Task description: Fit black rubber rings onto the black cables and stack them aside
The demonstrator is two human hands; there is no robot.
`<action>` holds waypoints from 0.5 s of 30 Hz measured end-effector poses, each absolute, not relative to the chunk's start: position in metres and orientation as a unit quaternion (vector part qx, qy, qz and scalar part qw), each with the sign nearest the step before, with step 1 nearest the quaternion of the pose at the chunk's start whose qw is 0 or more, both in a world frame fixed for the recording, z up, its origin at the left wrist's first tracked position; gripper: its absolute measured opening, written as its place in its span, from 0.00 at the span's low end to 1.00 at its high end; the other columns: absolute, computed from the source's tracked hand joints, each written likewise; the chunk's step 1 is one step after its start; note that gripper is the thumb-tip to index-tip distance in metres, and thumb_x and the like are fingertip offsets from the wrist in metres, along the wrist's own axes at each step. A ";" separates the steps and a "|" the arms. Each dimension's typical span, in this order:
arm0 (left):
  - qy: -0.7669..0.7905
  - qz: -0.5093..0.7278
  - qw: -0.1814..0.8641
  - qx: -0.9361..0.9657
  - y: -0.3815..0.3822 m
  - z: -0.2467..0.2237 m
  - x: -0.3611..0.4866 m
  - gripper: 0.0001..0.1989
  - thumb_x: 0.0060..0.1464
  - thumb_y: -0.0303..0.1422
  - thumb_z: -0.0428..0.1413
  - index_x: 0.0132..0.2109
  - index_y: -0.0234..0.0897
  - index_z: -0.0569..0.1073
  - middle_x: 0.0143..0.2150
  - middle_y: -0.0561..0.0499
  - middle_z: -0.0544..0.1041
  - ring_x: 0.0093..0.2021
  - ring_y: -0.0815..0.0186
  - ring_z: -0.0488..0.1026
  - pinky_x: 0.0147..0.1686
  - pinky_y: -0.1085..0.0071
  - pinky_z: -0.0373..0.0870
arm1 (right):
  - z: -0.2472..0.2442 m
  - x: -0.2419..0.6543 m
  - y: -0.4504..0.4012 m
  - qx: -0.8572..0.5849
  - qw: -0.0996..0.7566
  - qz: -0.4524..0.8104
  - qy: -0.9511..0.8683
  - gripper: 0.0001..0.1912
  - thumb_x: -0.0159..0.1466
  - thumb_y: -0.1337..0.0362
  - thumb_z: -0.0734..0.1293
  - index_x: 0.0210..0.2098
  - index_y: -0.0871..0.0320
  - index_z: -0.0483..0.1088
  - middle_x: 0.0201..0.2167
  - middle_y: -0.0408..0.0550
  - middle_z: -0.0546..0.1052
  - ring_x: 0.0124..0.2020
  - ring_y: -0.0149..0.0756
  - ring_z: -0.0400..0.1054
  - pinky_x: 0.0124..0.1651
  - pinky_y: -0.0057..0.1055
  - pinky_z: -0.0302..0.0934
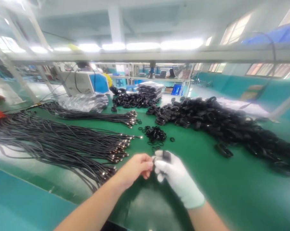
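My bare left hand (139, 166) is closed, its thumb and fingers pinched at a small item I cannot make out. Touching or almost touching it, my right hand (170, 170) wears a white glove, and its fingertips are pinched at the same spot. Several black bands (166, 156) sit around a gloved finger. Just beyond the hands lies a small pile of thin black rings (155, 134). To the left, black cables (70, 138) are spread in a thick bundle with metal connector ends (120, 147) toward the hands.
A large heap of coiled black cables (202, 115) covers the right side of the green table (195, 179). Further back stand a white and blue machine (84, 82), clear plastic bags (87, 102) and stacked bagged goods (149, 90). A shelf beam (140, 57) crosses above.
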State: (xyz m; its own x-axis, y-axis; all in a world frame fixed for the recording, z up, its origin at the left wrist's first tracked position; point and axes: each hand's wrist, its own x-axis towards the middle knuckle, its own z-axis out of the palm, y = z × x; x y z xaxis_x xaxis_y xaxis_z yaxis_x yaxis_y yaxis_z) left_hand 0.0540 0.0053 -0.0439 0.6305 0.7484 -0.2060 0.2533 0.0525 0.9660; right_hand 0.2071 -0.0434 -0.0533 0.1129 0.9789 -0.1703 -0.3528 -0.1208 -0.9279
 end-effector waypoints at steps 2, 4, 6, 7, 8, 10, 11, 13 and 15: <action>0.396 0.240 0.653 0.600 -0.005 -0.049 0.060 0.05 0.50 0.32 0.50 0.32 0.34 0.64 0.22 0.56 0.66 0.21 0.73 0.64 0.24 0.77 0.62 | -0.059 0.198 -0.042 -0.504 0.575 0.553 -0.331 0.28 0.45 0.61 0.75 0.41 0.62 0.62 0.16 0.38 0.69 0.11 0.28 0.59 0.10 0.23 0.53; 0.418 0.257 0.629 0.602 -0.012 -0.053 0.063 0.05 0.50 0.32 0.51 0.31 0.34 0.64 0.21 0.57 0.65 0.20 0.73 0.63 0.21 0.77 0.60 | -0.065 0.193 -0.043 -0.479 0.596 0.574 -0.293 0.26 0.46 0.61 0.74 0.40 0.61 0.62 0.14 0.35 0.66 0.10 0.26 0.56 0.10 0.21 0.50; 0.406 0.275 0.640 0.591 -0.017 -0.055 0.060 0.07 0.50 0.34 0.52 0.30 0.34 0.63 0.20 0.57 0.65 0.20 0.73 0.63 0.19 0.78 0.58 | -0.069 0.194 -0.048 -0.378 0.601 0.664 -0.237 0.23 0.49 0.61 0.73 0.41 0.59 0.62 0.18 0.36 0.67 0.14 0.24 0.59 0.13 0.18 0.52; 0.380 0.291 0.670 0.567 -0.020 -0.054 0.056 0.08 0.50 0.35 0.52 0.30 0.35 0.63 0.22 0.56 0.66 0.20 0.74 0.63 0.18 0.79 0.58 | -0.069 0.196 -0.051 -0.309 0.587 0.715 -0.221 0.23 0.49 0.61 0.73 0.41 0.58 0.63 0.20 0.37 0.68 0.16 0.23 0.60 0.14 0.16 0.52; 0.343 0.310 0.709 0.533 -0.022 -0.053 0.051 0.09 0.51 0.36 0.52 0.30 0.35 0.62 0.24 0.55 0.68 0.19 0.75 0.64 0.17 0.79 0.57 | -0.069 0.198 -0.054 -0.241 0.566 0.756 -0.225 0.23 0.48 0.60 0.74 0.41 0.58 0.64 0.23 0.38 0.69 0.17 0.22 0.61 0.15 0.15 0.53; 0.245 0.321 0.786 0.468 -0.028 -0.048 0.039 0.12 0.50 0.40 0.52 0.31 0.36 0.60 0.29 0.53 0.71 0.16 0.76 0.64 0.15 0.79 0.55 | -0.066 0.201 -0.061 -0.135 0.505 0.803 -0.287 0.22 0.47 0.60 0.74 0.38 0.58 0.65 0.25 0.40 0.70 0.15 0.22 0.61 0.12 0.16 0.53; 0.203 0.302 0.812 0.457 -0.030 -0.045 0.032 0.13 0.49 0.42 0.52 0.30 0.37 0.59 0.30 0.52 0.72 0.14 0.75 0.63 0.13 0.78 0.54 | -0.063 0.202 -0.063 -0.106 0.477 0.808 -0.329 0.20 0.47 0.61 0.74 0.37 0.59 0.65 0.24 0.41 0.70 0.13 0.24 0.61 0.10 0.17 0.52; 0.190 0.239 0.803 0.511 -0.031 -0.039 0.019 0.14 0.47 0.42 0.53 0.30 0.37 0.59 0.28 0.50 0.74 0.14 0.74 0.62 0.13 0.78 0.53 | -0.056 0.201 -0.067 -0.119 0.436 0.800 -0.396 0.17 0.47 0.66 0.72 0.35 0.61 0.66 0.21 0.42 0.70 0.11 0.26 0.61 0.09 0.18 0.51; 0.267 0.171 0.707 0.632 -0.028 -0.031 0.010 0.09 0.47 0.37 0.53 0.31 0.36 0.63 0.26 0.51 0.75 0.17 0.73 0.63 0.18 0.78 0.55 | -0.050 0.200 -0.069 -0.193 0.412 0.779 -0.432 0.15 0.46 0.73 0.69 0.33 0.62 0.66 0.18 0.41 0.70 0.11 0.26 0.61 0.10 0.17 0.52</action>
